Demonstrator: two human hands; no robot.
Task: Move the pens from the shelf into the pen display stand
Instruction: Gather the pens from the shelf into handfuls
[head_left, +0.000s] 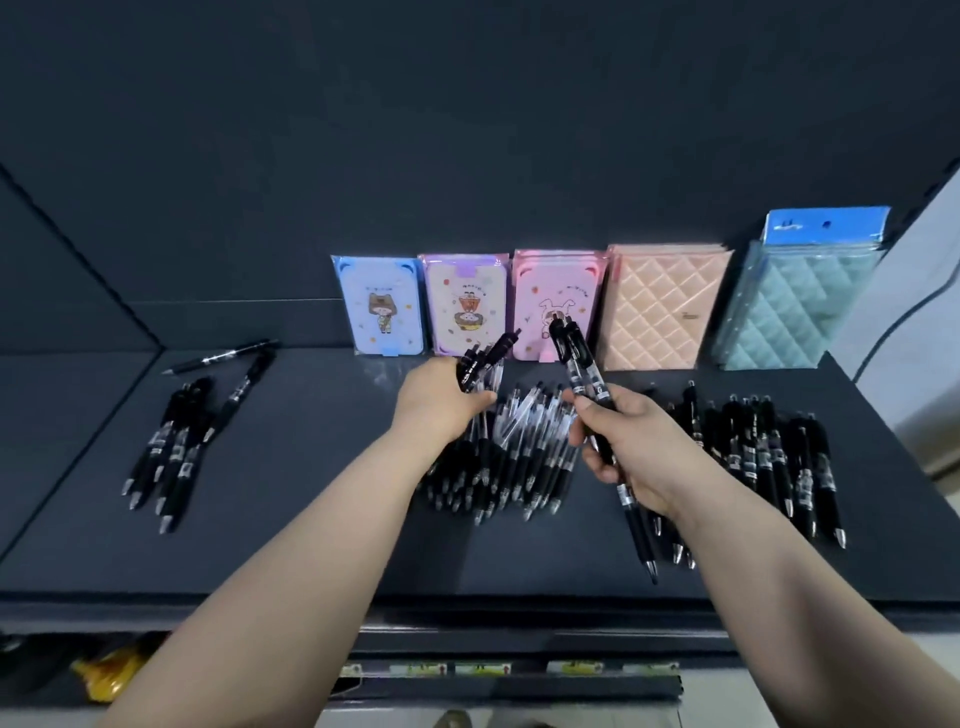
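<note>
Your right hand (631, 452) is curled tight around a small bundle of black click pens with clear upper barrels (584, 371), clips pointing up and away from you, tips poking out below your palm toward the shelf edge. Your left hand (441, 402) is also closed, fingers wrapped over a second clutch of the same pens (485, 361), held just above the big central heap of pens (519, 452). Neither hand is loose; both are full and gripping.

By my reading, you are only at the gathering stage. No pen display stand shows anywhere in view, so nothing can be counted as delivered. Plenty is left on the dark grey shelf (322, 519): the central heap under your hands, a row of pens on the right (769, 457), a smaller cluster on the left (171, 457), and a stray pen at the back left (223, 357).

Behind the pens, leaning on the back wall, stand cartoon-printed notebooks in blue (384, 306), lilac (465, 304) and pink (558, 301), then a quilted peach notebook (665, 309) and a quilted teal one (795, 301).
</note>
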